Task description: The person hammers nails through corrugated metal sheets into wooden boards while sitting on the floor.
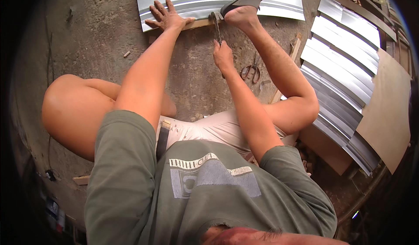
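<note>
Our green shirt [214,205] sits closest, then our pale shorts [214,127], both on the near side of the metal sheet [196,3]. Between shorts and sheet, scissors [252,67] lie on the floor [196,88]. Just short of the sheet, our right hand [223,56] is wrapped round a hammer [218,27], its head by the sheet's near edge; whether they touch, we cannot tell. Along that edge shows a wooden strip [198,24]. Our left hand [167,18], grasping nothing, rests splayed on the sheet. Right of the sheet lies a stack of metal sheets [345,53].
</note>
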A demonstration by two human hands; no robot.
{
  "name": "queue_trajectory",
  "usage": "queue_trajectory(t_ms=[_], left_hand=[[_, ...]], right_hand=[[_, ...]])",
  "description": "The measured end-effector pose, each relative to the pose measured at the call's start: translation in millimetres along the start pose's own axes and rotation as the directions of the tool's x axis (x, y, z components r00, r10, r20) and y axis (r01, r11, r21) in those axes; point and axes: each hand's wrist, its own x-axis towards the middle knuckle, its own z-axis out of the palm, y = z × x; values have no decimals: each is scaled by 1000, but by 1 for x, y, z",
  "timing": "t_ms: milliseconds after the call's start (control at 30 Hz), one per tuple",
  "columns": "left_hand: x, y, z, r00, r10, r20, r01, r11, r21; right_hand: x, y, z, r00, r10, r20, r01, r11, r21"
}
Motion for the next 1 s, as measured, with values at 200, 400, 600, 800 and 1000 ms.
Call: queue_trajectory(t_ms=[200, 400, 600, 800, 1000], left_hand=[[11, -43, -12, 984, 79, -157, -85, 996, -31], [21, -136, -27, 961, -272, 57, 232, 675, -701], [-4, -149, 2, 950, 69, 303, 303, 21, -953], [-17, -132, 3, 963, 42, 266, 269, -195, -943], [-21, -129, 16, 957, -24, 288, 275, -234, -933]], right_hand=[[-2, -1, 5, 1000, -18, -8, 18, 998, 53], [2, -3, 7, 1000, 7, -14, -6, 996, 93], [3, -6, 6, 1000, 21, 4, -21, 996, 87], [5, 1, 4, 999, 31, 42, -35, 995, 92], [-5, 4, 7, 984, 63, 167, -135, 876, 464]])
